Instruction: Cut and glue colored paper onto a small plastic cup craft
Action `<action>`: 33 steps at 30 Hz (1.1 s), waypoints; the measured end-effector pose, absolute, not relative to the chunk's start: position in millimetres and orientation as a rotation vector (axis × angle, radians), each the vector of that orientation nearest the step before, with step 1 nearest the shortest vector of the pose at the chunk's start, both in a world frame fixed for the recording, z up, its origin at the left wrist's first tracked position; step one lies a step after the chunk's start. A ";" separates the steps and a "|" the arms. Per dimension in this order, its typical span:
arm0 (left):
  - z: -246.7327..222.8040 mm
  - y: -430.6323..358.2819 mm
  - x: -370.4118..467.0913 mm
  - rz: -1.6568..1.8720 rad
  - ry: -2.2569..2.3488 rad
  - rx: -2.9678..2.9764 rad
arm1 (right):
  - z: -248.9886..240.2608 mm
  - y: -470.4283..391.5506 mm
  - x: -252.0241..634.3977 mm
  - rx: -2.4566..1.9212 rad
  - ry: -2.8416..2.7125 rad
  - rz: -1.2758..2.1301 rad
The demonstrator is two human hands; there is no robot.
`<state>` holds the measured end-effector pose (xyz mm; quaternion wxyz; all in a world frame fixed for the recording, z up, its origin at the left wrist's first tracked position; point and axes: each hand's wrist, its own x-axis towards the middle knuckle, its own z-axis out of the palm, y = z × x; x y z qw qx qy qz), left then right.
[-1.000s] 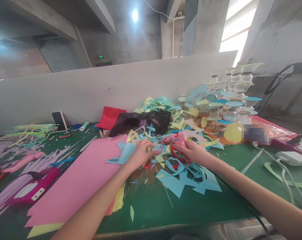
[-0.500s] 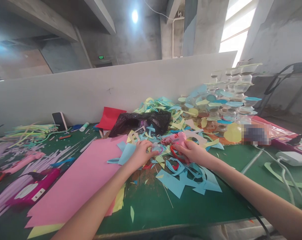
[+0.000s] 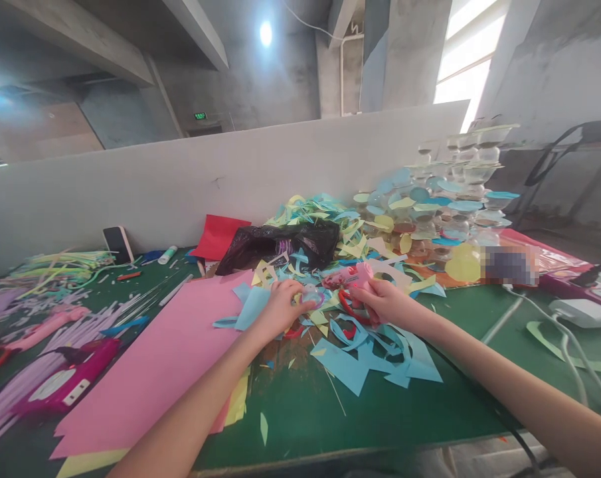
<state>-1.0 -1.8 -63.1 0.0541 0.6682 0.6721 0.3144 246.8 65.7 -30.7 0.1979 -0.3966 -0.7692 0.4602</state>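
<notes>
Near the centre of the frame, the left hand pinches a small clear plastic piece with a purplish edge. To its right, the right hand grips a pink glue gun; its barrel lies nearly level, front end leftward, slightly above and right of the plastic piece (whether they touch, I cannot tell). Blue paper scraps lie lower, right of centre.

Gray conc. wall, ceiling beam, lit lamp, pale partition behind green tbl, window rt
</notes>
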 end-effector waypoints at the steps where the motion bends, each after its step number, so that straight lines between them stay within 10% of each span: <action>1: -63.1 -1.8 -1.2 0.955 2.043 2.034 | -30.8 67.9 248.7 -1.099 -2.143 1.277; 33: -56.8 -6.0 6.7 0.936 2.053 2.114 | -35.0 66.5 249.4 -1.083 -2.134 1.149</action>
